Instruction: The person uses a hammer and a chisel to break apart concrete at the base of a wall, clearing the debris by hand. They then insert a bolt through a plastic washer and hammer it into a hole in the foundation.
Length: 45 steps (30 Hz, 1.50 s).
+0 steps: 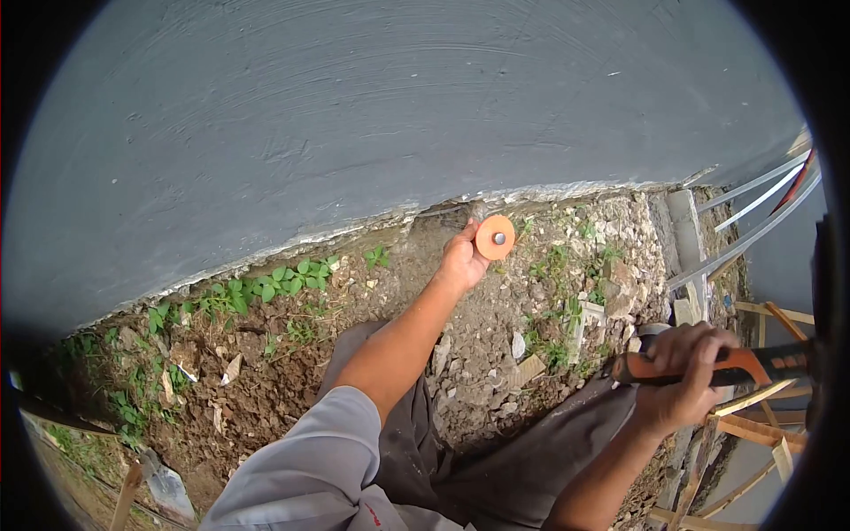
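Orange washer with its nail (495, 237) pinched in left hand (462, 259), pressed at the foot of the grey wall (354, 115), disc face outward. Right hand (683, 376) clenched on orange-handled hammer (735, 365), well back from the wall, handle lying crosswise

Gray wall (372, 115) blocks everything from nine to two o'clock; rubble ground (496, 327) at center lies open; wooden slats (753, 425) crowd four o'clock.

Worker's clothes, seen from above

Short grey sleeve (305, 460) on left arm w/ small red mark at hem; dark grey-brown trousers (496, 469) just beside sleeve; hands bare, no gloves.
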Motion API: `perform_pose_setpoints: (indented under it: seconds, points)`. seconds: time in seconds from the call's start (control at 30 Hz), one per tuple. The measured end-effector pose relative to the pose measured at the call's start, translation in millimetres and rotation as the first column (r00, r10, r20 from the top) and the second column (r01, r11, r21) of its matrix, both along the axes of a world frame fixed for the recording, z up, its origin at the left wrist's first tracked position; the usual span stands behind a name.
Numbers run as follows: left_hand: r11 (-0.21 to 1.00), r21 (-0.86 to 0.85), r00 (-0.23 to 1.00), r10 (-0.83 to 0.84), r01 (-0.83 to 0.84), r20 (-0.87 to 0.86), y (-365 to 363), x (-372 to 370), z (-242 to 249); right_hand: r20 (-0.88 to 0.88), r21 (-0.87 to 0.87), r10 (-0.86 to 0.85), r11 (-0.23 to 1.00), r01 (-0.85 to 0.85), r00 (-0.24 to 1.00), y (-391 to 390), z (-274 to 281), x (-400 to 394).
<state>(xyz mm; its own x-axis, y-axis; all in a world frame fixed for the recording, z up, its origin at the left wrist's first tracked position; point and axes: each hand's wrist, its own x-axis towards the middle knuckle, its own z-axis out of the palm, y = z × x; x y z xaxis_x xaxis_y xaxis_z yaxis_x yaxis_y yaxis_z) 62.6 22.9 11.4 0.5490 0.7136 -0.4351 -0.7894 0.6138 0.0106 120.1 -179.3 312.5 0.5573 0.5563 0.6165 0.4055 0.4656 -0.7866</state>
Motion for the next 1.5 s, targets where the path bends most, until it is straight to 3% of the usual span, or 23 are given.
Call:
perform_pose_setpoints:
  seconds: [0.13,0.17,0.2,0.23,0.27,0.47,0.57,0.67,0.73,0.77,0.8,0.83,0.87,0.9,1.0,1.07,1.2,1.27,1.37,1.4,1.43,1.47,1.5]
  points:
    - [1.0,0.008,1.0,0.019,-0.019,0.022,-1,-1,-5,0.017,0.436,-0.185,0.886,0.16,0.983,30,-4,8]
    - [1.0,-0.014,1.0,0.025,-0.025,0.01,-1,0,-5,0.113,0.298,-0.282,0.924,0.239,0.953,34,-47,-5]
    - [0.999,-0.028,1.0,0.027,-0.027,0.003,0,3,-1,-0.123,0.065,-0.273,0.957,0.282,0.954,44,-114,-36]
    - [1.0,-0.01,1.0,0.022,-0.022,0.007,1,3,0,-0.386,-0.567,-0.156,0.818,-0.101,0.909,25,-159,-56]
    - [1.0,-0.029,1.0,-0.011,0.01,-0.011,-9,4,-5,-0.43,-0.847,-0.15,0.408,-0.341,0.89,20,-200,-46]
    - [0.998,0.026,0.999,-0.05,0.05,-0.007,-3,11,-21,-0.333,-0.653,-0.084,0.739,-0.165,0.939,-9,-99,-40]
    - [1.0,0.007,1.0,-0.012,0.012,-0.003,-3,2,-6,-0.06,-0.175,-0.017,0.985,0.007,0.998,-7,-18,-6]
    - [1.0,0.015,1.0,-0.002,0.002,0.015,1,3,-7,0.066,0.244,-0.119,0.965,0.1,0.991,11,34,6]
    - [1.0,-0.004,1.0,0.028,-0.028,0.012,-2,4,-13,0.065,0.37,-0.143,0.923,0.109,0.988,21,11,18]
    - [0.999,-0.011,0.999,0.033,-0.033,0.015,-1,6,-15,0.181,0.295,-0.221,0.942,0.161,0.958,29,-31,2]
    - [0.999,-0.011,0.999,0.039,-0.039,0.023,1,7,-12,-0.127,0.053,-0.244,0.966,0.252,0.961,38,-96,-33]
    - [0.999,-0.029,0.999,0.036,-0.036,-0.007,0,5,-2,-0.341,-0.513,-0.182,0.858,-0.02,0.922,20,-156,-53]
    - [1.0,-0.015,1.0,0.028,-0.028,-0.003,-10,3,-1,-0.367,-0.872,-0.136,0.395,-0.289,0.92,15,-190,-43]
    - [0.999,0.024,0.999,-0.036,0.036,-0.009,-17,2,-7,-0.591,-0.721,-0.147,0.536,-0.438,0.793,-1,-219,-42]
    - [0.998,0.017,0.997,-0.054,0.055,-0.047,-11,5,-13,-0.466,-0.79,-0.163,0.519,-0.326,0.87,-16,-177,-41]
    - [0.999,0.035,0.999,-0.001,0.002,-0.046,-3,7,-7,-0.368,-0.749,-0.149,0.633,-0.198,0.918,-17,-123,-35]
    - [0.999,0.017,0.999,-0.026,0.027,-0.027,-6,4,-5,-0.046,-0.174,-0.09,0.981,0.08,0.995,-8,-23,3]
    - [1.0,0.018,1.0,-0.01,0.011,-0.025,-2,8,-11,0.045,0.109,-0.132,0.986,0.127,0.99,6,8,12]
    - [1.0,0.018,1.0,0.013,-0.013,-0.001,0,1,-13,0.046,0.29,-0.17,0.945,0.15,0.984,23,-31,2]
    - [1.0,0.021,1.0,0.015,-0.016,0.024,0,2,-6,-0.06,0.115,-0.253,0.959,0.259,0.966,33,-82,-27]
    - [0.999,0.027,0.999,0.017,-0.018,0.03,2,4,-10,-0.278,-0.368,-0.19,0.927,0.078,0.942,15,-149,-44]
    - [0.999,0.047,0.999,0.009,-0.01,0.039,3,5,-11,-0.075,-0.791,-0.039,0.611,-0.036,0.996,-3,-226,-25]
    - [0.998,0.039,0.999,-0.042,0.042,0.009,-6,4,-16,-0.395,-0.862,-0.185,0.413,-0.294,0.9,-5,-224,-40]
